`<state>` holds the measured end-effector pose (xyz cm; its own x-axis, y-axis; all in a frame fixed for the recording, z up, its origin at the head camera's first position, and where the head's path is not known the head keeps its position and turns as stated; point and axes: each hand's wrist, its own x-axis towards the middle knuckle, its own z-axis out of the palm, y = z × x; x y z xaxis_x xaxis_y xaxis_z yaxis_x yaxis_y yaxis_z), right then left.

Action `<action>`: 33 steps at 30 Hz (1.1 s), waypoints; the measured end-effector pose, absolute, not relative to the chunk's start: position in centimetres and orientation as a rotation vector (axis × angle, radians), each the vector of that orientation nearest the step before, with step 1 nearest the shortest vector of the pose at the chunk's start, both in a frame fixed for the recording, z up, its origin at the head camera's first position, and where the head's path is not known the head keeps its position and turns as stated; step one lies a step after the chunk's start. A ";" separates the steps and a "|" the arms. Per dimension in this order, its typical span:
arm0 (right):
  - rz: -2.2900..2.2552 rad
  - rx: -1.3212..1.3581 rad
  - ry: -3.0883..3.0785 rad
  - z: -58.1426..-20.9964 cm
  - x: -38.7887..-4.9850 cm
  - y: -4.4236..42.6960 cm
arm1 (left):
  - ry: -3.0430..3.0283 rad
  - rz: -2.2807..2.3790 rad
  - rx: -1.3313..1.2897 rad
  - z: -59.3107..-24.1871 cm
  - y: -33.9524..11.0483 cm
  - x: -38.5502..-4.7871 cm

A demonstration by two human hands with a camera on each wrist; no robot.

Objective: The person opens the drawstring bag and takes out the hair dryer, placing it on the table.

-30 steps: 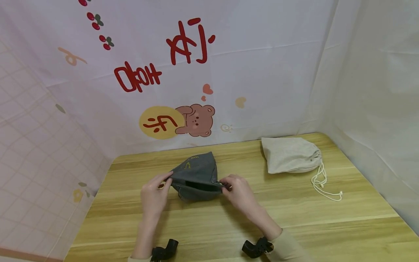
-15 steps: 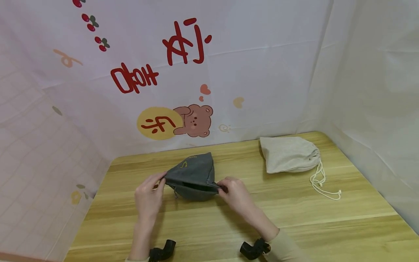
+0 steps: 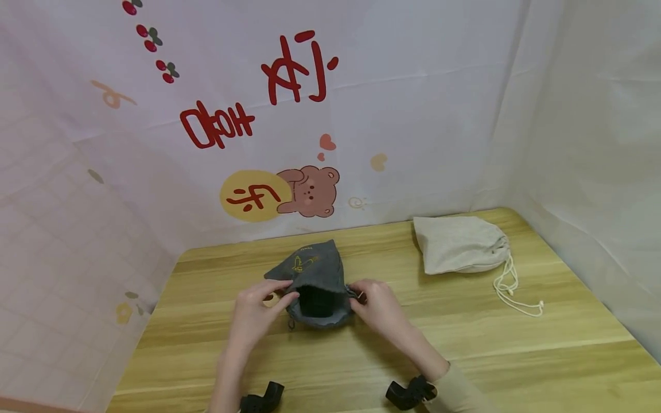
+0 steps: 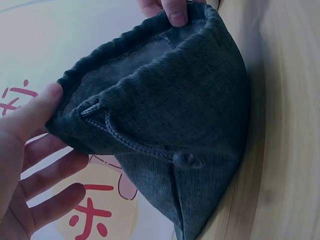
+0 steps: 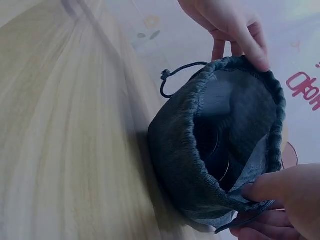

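Observation:
A dark grey drawstring pouch [image 3: 320,269] with a yellow print lies on the table, its mouth spread wide toward me. My left hand [image 3: 260,307] pinches the left edge of the mouth between thumb and fingers. On the opposite edge, my right hand [image 3: 377,301] pinches the gathered cloth near the cord. A knotted cord [image 4: 145,147] hangs from the pouch's side in the left wrist view. Inside the pouch, in the right wrist view, sits a dark round object [image 5: 215,155] with thin shiny curved edges; its kind is unclear.
A beige drawstring bag [image 3: 459,245] lies at the back right of the wooden table [image 3: 465,344], its white cords [image 3: 508,287] trailing toward the front. A printed white cloth [image 3: 413,115] hangs behind the table's far edge.
The pouch's mouth has gone from a narrow slit to a wide round opening. My left hand moved out to the left, then back inward to the right. The beige bag has stayed put.

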<state>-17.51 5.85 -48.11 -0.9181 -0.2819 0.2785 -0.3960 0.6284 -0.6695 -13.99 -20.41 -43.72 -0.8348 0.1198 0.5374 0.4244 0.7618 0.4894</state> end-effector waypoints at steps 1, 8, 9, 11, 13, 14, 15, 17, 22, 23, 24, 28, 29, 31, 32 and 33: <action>1.162 0.565 -2.702 -48.1 -17.5 5.9 | -2.484 -0.865 -0.408 -43.7 -20.2 -14.0; 1.149 0.571 -2.722 -47.9 -17.3 6.2 | -2.565 -1.084 -0.257 -43.7 -19.5 -13.9; 1.153 0.571 -2.726 -47.8 -17.3 6.2 | -2.573 -1.111 -0.225 -43.8 -19.5 -14.0; 1.155 0.578 -2.730 -47.6 -17.2 6.3 | -2.595 -1.150 -0.172 -43.9 -19.6 -14.1; 1.150 0.577 -2.741 -47.3 -17.2 6.3 | -2.637 -1.184 -0.151 -44.1 -19.6 -14.2; 1.144 0.576 -2.747 -47.2 -17.1 6.2 | -2.662 -1.198 -0.152 -44.2 -19.7 -14.2; 1.131 0.576 -2.751 -47.1 -17.1 6.2 | -2.685 -1.209 -0.161 -44.3 -19.7 -14.3; 1.104 0.575 -2.760 -46.8 -16.9 6.2 | -2.744 -1.226 -0.181 -44.5 -19.6 -14.4; 1.027 0.581 -2.769 -46.1 -16.6 6.1 | -2.858 -1.156 -0.180 -44.9 -18.9 -14.5; 1.012 0.580 -2.771 -45.9 -16.5 6.1 | -2.870 -1.124 -0.180 -45.0 -18.7 -14.4; 0.991 0.579 -2.774 -45.7 -16.4 6.1 | -2.876 -1.087 -0.179 -45.1 -18.5 -14.4; 0.925 0.589 -2.759 -44.9 -15.9 6.2 | -2.837 -0.949 -0.222 -45.5 -17.9 -14.5; 0.914 0.593 -2.748 -44.7 -15.7 6.2 | -2.820 -0.921 -0.229 -45.7 -17.7 -14.5; 0.902 0.598 -2.723 -44.4 -15.5 6.2 | -2.788 -0.884 -0.238 -45.9 -17.5 -14.6; 0.897 0.600 -2.712 -44.2 -15.4 6.2 | -2.777 -0.873 -0.233 -46.0 -17.5 -14.7; 0.891 0.601 -2.701 -44.1 -15.3 6.2 | -2.767 -0.871 -0.227 -46.1 -17.4 -14.7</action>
<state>-15.28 6.20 -44.08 -0.8881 -0.3079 0.3412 -0.4505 0.7301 -0.5139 -14.72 -17.43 -46.13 -0.9612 0.0779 0.2647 0.2155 0.8111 0.5437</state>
